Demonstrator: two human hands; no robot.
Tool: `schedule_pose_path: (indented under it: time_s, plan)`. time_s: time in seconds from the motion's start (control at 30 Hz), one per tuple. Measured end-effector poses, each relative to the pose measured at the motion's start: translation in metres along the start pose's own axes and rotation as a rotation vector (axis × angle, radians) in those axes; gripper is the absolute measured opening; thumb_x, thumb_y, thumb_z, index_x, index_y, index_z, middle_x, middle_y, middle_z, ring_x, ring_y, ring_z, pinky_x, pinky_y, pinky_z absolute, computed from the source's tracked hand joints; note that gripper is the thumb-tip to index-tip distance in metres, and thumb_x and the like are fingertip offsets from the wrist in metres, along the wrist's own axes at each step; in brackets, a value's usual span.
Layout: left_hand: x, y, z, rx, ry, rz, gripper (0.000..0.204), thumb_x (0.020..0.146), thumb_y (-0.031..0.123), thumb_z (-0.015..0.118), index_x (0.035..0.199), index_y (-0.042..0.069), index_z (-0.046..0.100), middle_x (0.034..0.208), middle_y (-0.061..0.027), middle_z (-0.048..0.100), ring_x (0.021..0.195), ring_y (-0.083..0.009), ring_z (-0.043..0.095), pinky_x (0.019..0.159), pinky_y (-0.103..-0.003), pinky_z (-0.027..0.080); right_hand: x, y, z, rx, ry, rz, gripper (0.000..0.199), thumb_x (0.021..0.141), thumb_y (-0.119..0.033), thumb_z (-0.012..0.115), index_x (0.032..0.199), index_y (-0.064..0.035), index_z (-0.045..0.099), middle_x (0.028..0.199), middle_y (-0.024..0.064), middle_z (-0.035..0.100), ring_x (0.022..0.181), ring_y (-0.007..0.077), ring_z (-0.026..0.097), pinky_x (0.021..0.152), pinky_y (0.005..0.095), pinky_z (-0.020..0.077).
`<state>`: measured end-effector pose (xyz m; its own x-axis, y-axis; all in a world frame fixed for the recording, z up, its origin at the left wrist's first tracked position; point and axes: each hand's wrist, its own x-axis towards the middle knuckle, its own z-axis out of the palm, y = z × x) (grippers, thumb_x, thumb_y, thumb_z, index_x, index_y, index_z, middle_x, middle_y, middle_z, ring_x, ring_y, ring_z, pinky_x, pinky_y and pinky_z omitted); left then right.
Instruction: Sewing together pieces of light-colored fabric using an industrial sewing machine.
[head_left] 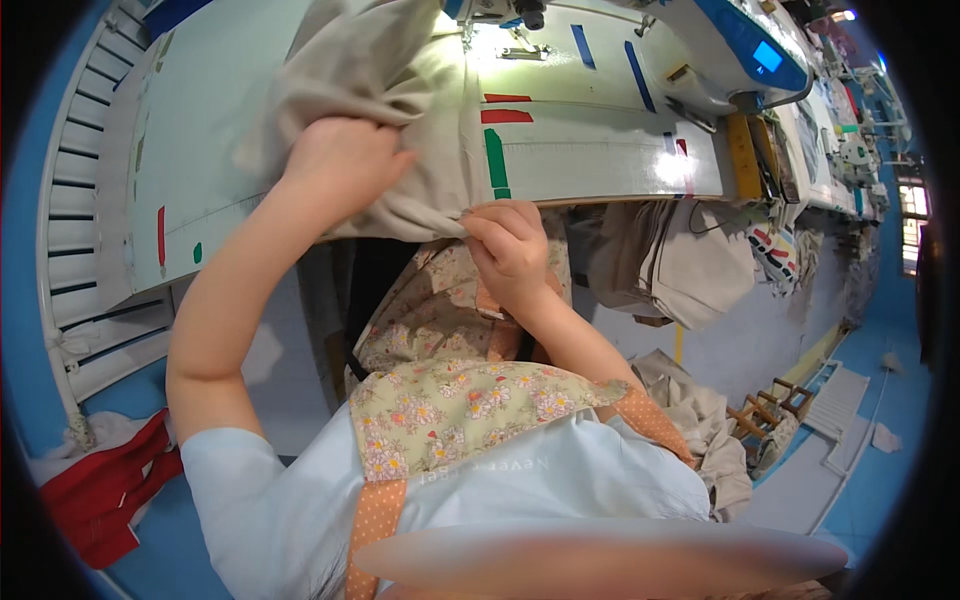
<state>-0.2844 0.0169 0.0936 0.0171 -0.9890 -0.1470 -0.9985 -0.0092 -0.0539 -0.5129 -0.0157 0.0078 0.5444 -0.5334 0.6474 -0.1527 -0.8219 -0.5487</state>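
Observation:
A beige fabric piece [445, 150] lies bunched across the sewing table, from under the sewing machine's needle area [515, 45] down to the table's near edge. My left hand [345, 160] is closed on a gathered fold at the cloth's left side, its fingertips partly hidden in the folds. At the near edge, my right hand [508, 245] pinches the cloth's lower right corner between thumb and fingers. The fabric's right edge runs fairly straight between that corner and the machine.
Coloured tape strips [508, 116] mark the white tabletop [600, 150]. The machine's blue-and-white body [745, 50] stands at the far right. Stacked beige pieces [690, 260] hang below the table edge. A white slatted rack [75, 230] is at left, with red cloth [110, 495] below.

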Motion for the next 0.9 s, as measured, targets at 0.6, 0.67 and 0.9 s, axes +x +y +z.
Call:
schedule_pose_path:
  time_s: [0.6,0.67,0.9]
  plan:
    - [0.08,0.003,0.052,0.161,0.454,0.236,0.04,0.08,0.008,0.066,0.12,0.008,0.063,0.101,-0.0052,0.064,0.101,-0.022,0.061,0.08,-0.028,0.054,0.01,0.005,-0.017,0.13,-0.061,-0.112,0.028,0.064,0.001,0.072,0.09,-0.0078,0.068,0.091,0.0032,0.069,0.089,0.025,0.066,0.076,0.0389,0.0489]
    - [0.073,0.012,0.052,0.11,0.456,0.186,0.042,0.08,0.009,0.065,0.121,0.009,0.062,0.105,-0.0051,0.063,0.103,-0.0218,0.059,0.08,-0.029,0.054,0.007,0.01,-0.016,0.119,-0.06,-0.133,0.028,0.064,0.0,0.072,0.091,-0.0073,0.068,0.091,0.003,0.069,0.089,0.0251,0.066,0.076,0.0386,0.0488]
    - [0.015,0.033,0.045,-0.162,0.555,0.349,0.04,0.081,0.009,0.061,0.12,0.013,0.067,0.115,-0.0041,0.059,0.11,-0.0258,0.057,0.092,-0.04,0.05,0.002,0.015,-0.018,0.106,-0.112,-0.13,0.024,0.065,-0.002,0.071,0.088,-0.0076,0.069,0.09,0.0032,0.069,0.093,0.0252,0.067,0.081,0.0403,0.0515]
